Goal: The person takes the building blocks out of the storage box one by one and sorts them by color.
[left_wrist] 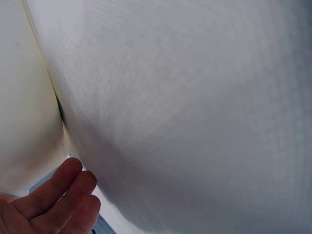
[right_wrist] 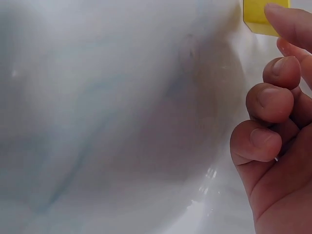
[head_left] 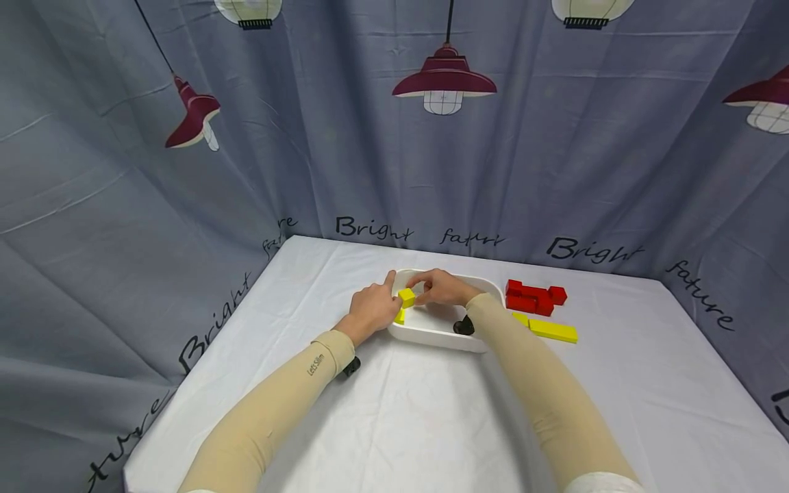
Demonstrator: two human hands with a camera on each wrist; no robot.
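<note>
A white tray with rounded corners stands on the table. At its left end, a yellow block sits above another yellow piece. My right hand reaches into the tray and pinches the upper block; in the right wrist view the thumb lies against this yellow block, the other fingers curled below. My left hand grips the tray's left edge, its index finger pointing along the rim and its thumb inside beside the blocks. Three of its fingers show outside in the left wrist view.
Right of the tray lies a group of red blocks. In front of them are a long yellow block and a smaller yellow one. The white tablecloth runs back to a grey printed curtain.
</note>
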